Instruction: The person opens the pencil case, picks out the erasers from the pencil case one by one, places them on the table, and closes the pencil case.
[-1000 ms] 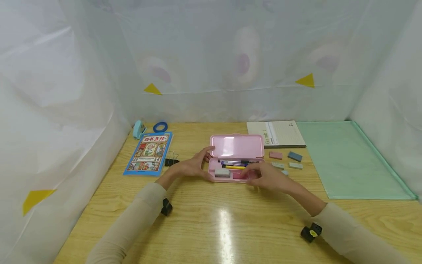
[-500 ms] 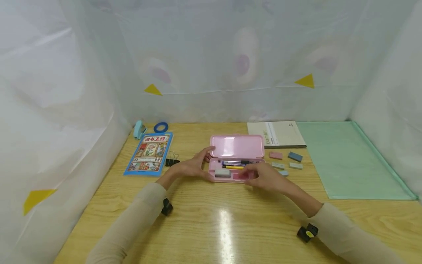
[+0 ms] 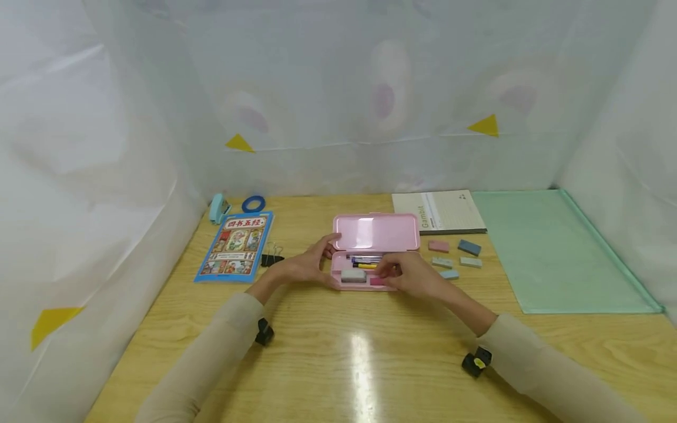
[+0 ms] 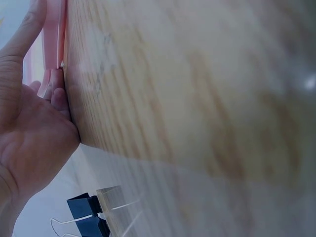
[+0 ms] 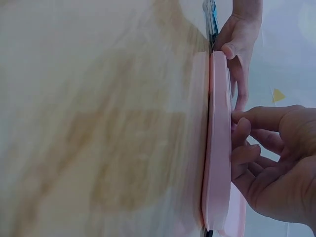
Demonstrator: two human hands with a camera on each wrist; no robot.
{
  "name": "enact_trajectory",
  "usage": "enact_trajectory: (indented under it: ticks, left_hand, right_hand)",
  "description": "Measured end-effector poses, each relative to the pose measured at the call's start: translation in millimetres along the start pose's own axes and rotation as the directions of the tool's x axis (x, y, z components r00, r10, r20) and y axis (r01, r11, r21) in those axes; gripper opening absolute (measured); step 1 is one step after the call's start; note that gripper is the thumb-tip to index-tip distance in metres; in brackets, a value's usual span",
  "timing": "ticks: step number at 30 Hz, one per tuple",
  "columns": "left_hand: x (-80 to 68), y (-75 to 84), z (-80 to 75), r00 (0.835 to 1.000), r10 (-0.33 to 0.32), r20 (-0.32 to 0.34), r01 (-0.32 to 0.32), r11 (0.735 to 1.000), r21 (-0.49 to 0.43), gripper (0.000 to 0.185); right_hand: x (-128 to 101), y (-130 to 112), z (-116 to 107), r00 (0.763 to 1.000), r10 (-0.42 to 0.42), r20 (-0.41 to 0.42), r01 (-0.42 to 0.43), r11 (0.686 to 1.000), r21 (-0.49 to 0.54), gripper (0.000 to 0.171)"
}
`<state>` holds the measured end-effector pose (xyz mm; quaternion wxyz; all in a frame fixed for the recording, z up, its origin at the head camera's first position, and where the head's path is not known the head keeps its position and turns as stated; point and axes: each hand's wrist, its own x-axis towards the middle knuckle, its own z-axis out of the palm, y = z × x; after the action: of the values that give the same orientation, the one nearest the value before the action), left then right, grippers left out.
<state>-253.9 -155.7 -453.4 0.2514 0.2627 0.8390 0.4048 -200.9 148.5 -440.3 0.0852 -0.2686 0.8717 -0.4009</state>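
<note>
A pink pencil case lies on the table with its lid raised. Inside are several pens, a whitish eraser and a deep pink eraser. My left hand grips the case's left end, thumb at the front corner and fingers toward the lid. At the right part of the case, my right hand has bent fingers reaching in and pinches the deep pink eraser's right end. In the right wrist view, the front wall of the case hides those fingertips.
Several erasers lie right of the case, before a notebook and a green mat. Leftward are a black binder clip, a blue-edged book, a stapler and a blue tape roll.
My right hand has shifted left within the case, now covering the pens' right ends. The left hand keeps its hold on the case. The head view has turned slightly.
</note>
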Motion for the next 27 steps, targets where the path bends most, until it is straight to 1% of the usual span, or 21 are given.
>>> enact_trajectory:
  ticks: [3,6,13,18,21,25,27]
  left_hand:
    - [-1.4,0.1,0.4,1.000,0.002,0.000,-0.002,1.000,-0.002,0.118]
    - [-1.3,-0.4,0.4,1.000,0.000,0.003,0.000,1.000,-0.002,0.119]
    - [-0.9,-0.6,-0.6,1.000,0.000,0.004,0.000,1.000,-0.008,0.118]
    - [0.3,-2.0,0.6,1.000,0.006,0.001,-0.006,1.000,-0.009,0.118]
    - [0.7,-4.0,1.6,1.000,0.010,0.003,-0.010,1.000,0.004,0.119]
    - [0.0,-3.8,1.2,1.000,0.002,0.004,-0.002,1.000,0.008,0.120]
    - [-0.2,-3.3,0.2,1.000,0.000,0.002,0.000,1.000,0.004,0.120]
  right_hand:
    - [2,-1,1,1.000,0.000,0.001,0.000,1.000,0.006,0.016]
    - [1,-4,-2,0.999,0.037,-0.015,-0.037,0.999,0.019,0.012]
    - [-9,-4,-25,0.994,0.105,-0.042,-0.102,0.992,0.073,0.008]
    - [-24,7,-49,0.986,0.152,-0.074,-0.143,0.984,0.110,0.011]
    - [-36,16,-63,0.978,0.184,-0.094,-0.170,0.976,0.138,0.007]
    - [-52,26,-79,0.967,0.216,-0.133,-0.200,0.972,0.123,0.012]
    - [-60,30,-86,0.964,0.224,-0.141,-0.210,0.972,0.110,0.012]
